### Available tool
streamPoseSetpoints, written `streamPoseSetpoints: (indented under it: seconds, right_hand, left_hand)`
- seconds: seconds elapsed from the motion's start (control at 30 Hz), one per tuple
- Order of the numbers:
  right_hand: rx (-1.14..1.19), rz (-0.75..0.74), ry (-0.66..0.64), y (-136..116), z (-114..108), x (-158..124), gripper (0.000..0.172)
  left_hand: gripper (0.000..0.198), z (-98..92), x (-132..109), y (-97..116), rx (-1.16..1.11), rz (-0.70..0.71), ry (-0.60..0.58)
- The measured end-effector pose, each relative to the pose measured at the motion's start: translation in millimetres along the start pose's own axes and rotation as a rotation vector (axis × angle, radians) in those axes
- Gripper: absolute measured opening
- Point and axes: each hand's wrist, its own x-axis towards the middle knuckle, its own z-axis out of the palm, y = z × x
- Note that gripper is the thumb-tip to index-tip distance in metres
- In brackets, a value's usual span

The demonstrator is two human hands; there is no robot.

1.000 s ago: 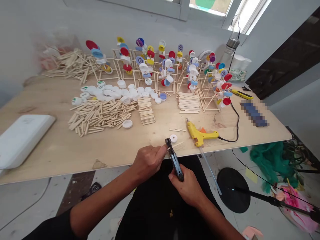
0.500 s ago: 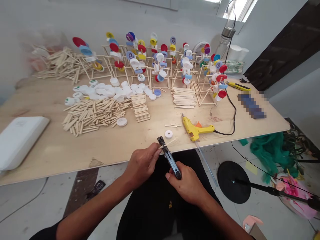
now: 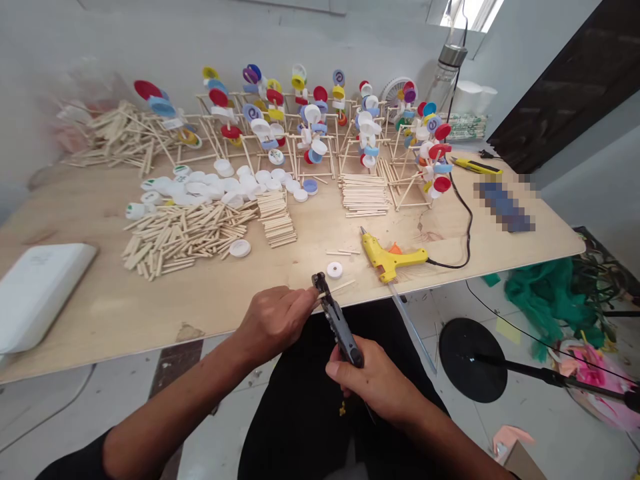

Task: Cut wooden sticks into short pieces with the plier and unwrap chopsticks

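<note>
My left hand (image 3: 274, 319) is closed in a pinch on a thin wooden stick (image 3: 338, 289) just past the near edge of the table (image 3: 225, 293). My right hand (image 3: 376, 381) is wrapped round the dark handles of small cutting pliers (image 3: 334, 319), whose jaws sit on the stick close to my left fingertips. A single white bottle cap (image 3: 335, 270) lies on the table just beyond the stick. A yellow glue gun (image 3: 387, 256) rests to the right of it.
Loose and stacked wooden sticks (image 3: 185, 233), white caps (image 3: 220, 185) and several stick-and-cap models (image 3: 320, 130) fill the back half. A white slab (image 3: 37, 290) lies at left, a yellow knife (image 3: 475, 166) at right. A black cord (image 3: 463, 220) trails off; a black stand base (image 3: 473, 360) is on the floor.
Both hands with the pliers and stick have shifted slightly toward me and down. The view has drifted a little left.
</note>
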Motion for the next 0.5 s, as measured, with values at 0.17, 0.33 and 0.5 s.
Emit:
streamPoseSetpoints:
  seconds: [0.17,0.33,0.5]
  right_hand:
    - [-0.281,-0.057,0.216,0.8,2.5,1.3,0.013]
    - [-0.373,-0.091,0.224,1.2,-3.0,-1.9,0.017]
    - [-0.445,-0.119,0.237,1.5,-7.5,-3.9,0.023]
  left_hand:
    - [0.02,-3.4,2.6,18.6,-0.294,-0.288,0.012]
    - [0.025,-13.3,8.1,27.4,-0.669,-0.516,-0.089]
    - [0.029,-21.9,11.7,22.9,-0.889,-0.627,-0.173]
